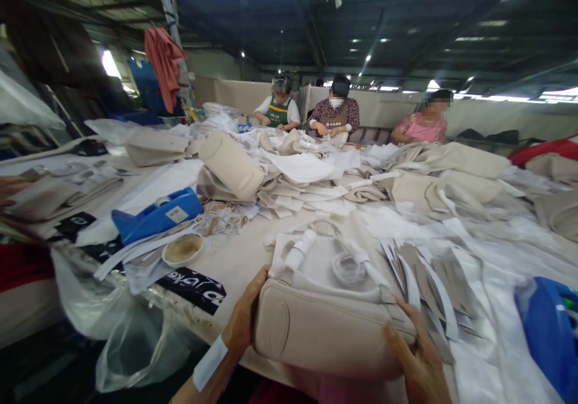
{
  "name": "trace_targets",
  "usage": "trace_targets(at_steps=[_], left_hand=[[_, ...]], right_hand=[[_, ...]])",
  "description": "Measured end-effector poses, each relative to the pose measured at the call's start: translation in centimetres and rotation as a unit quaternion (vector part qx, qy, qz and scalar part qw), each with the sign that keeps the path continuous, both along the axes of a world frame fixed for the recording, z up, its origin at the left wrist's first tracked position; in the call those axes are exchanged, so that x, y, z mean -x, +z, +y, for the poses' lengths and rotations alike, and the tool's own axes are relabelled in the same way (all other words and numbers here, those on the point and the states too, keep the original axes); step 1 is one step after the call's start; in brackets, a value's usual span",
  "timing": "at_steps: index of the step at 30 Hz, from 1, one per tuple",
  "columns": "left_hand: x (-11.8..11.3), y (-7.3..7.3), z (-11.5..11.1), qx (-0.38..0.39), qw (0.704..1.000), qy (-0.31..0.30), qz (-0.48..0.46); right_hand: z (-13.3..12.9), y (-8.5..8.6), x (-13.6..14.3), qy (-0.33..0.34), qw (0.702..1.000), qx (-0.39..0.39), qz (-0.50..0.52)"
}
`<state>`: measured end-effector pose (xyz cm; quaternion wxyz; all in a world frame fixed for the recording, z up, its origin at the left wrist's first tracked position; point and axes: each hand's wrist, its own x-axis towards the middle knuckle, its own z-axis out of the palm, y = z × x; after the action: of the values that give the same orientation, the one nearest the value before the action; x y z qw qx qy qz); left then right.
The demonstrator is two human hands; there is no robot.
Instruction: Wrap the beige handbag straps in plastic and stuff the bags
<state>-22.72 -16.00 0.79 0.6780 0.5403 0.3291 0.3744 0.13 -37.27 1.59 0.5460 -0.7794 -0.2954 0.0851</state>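
Observation:
A beige handbag [334, 326] lies at the near edge of the table, its rounded long side facing me. An oval stitched outline marks its left part. White wrapping covers parts of the straps [300, 250] above it, and a clear plastic roll or bundle [350, 268] rests between them. My left hand [246, 313] grips the bag's left end, with a pale band around the wrist. On the other end my right hand [418, 350] is closed, thumb on the front and fingers behind. Some fingertips are hidden by the bag.
A blue tape dispenser [158, 214] and a small round dish [183, 249] sit to the left. Beige and white strips [428, 283] lie to the right, near another blue dispenser [548, 338]. Piled bag pieces [307, 175] stretch across the table; several people work beyond and at left.

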Motion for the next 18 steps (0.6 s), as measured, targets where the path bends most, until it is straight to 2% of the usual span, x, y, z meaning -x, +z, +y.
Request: trace_targets(at_steps=[4, 6, 9, 12, 18], left_hand=[[-0.2, 1.0, -0.3, -0.034, 0.990, -0.120, -0.068], [-0.4, 1.8, -0.3, -0.035, 0.985, -0.151, -0.070], [-0.5, 2.5, -0.3, -0.026, 0.988, -0.145, -0.035], [-0.3, 2.6, -0.5, -0.012, 0.991, -0.130, -0.010], [-0.4, 2.6, -0.9, 0.031, 0.990, -0.136, -0.024]], right_hand=[[0.0, 0.1, -0.3, 0.008, 0.998, -0.006, -0.059], [0.1, 0.2, -0.4, 0.014, 0.999, -0.003, -0.051], [0.3, 0.3, -0.3, 0.011, 1.000, -0.005, -0.027], [0.5, 0.9, -0.1, 0.016, 1.000, -0.020, 0.000], [0.7, 1.8, -0.3, 0.086, 0.995, -0.008, 0.059]])
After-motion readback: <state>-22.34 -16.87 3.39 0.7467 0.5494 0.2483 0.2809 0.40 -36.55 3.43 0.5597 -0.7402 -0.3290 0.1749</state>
